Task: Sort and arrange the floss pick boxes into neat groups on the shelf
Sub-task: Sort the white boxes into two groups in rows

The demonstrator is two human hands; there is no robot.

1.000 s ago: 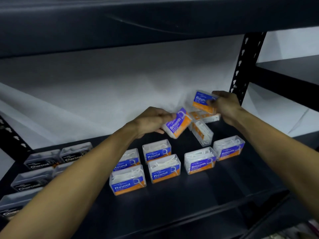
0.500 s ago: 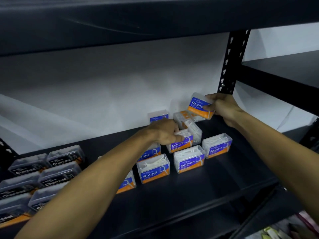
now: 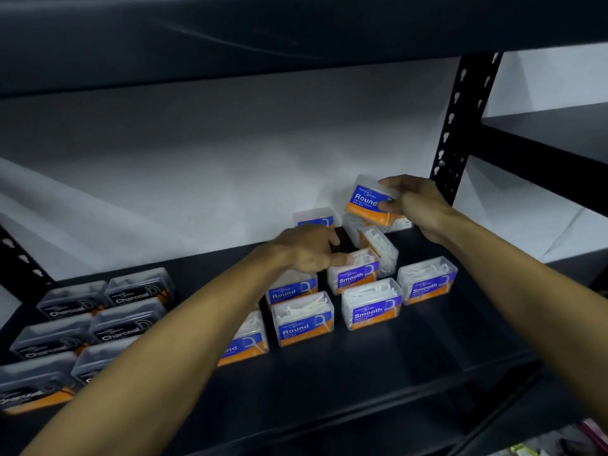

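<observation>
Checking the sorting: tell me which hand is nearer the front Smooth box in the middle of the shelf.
Left. The left hand rests on the Smooth box behind it, just beyond the front Smooth box. The right hand is higher and farther back, holding a Round box.

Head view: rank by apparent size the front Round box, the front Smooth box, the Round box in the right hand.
1. Front Round box and front Smooth box: look alike, no ranking between them.
2. Round box held by the right hand: looks smaller, but it is farther back and partly covered by fingers, so unsure.
</observation>
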